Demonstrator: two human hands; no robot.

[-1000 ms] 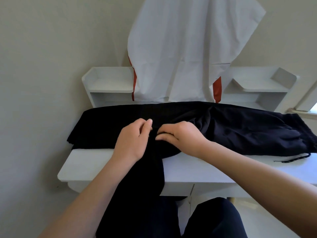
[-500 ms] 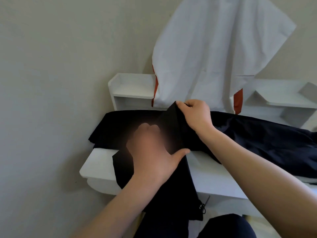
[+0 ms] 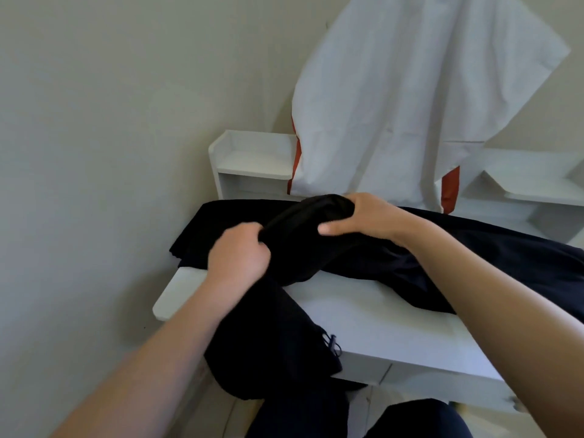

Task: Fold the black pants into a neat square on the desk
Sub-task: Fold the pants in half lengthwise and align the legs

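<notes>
The black pants [image 3: 493, 257] lie stretched across the white desk [image 3: 373, 314], running off to the right. One part hangs over the desk's front edge towards my lap. My left hand [image 3: 237, 257] grips a bunched fold of the fabric near the left of the desk. My right hand [image 3: 366, 216] holds the raised hump of the same fold, fingers curled over its top and thumb pressed on its near side. The fold stands a little above the desk between my two hands.
A white shelf unit [image 3: 256, 162] stands at the back of the desk against the wall. A white cloth with red edges [image 3: 420, 96] hangs over its middle. The wall closes off the left side. My dark-clothed legs [image 3: 417, 418] are below the desk's front edge.
My right hand has lowered the lifted fabric from an upright peak into a rounded hump. My left hand has moved up and now grips the fold's left end. The view has shifted left.
</notes>
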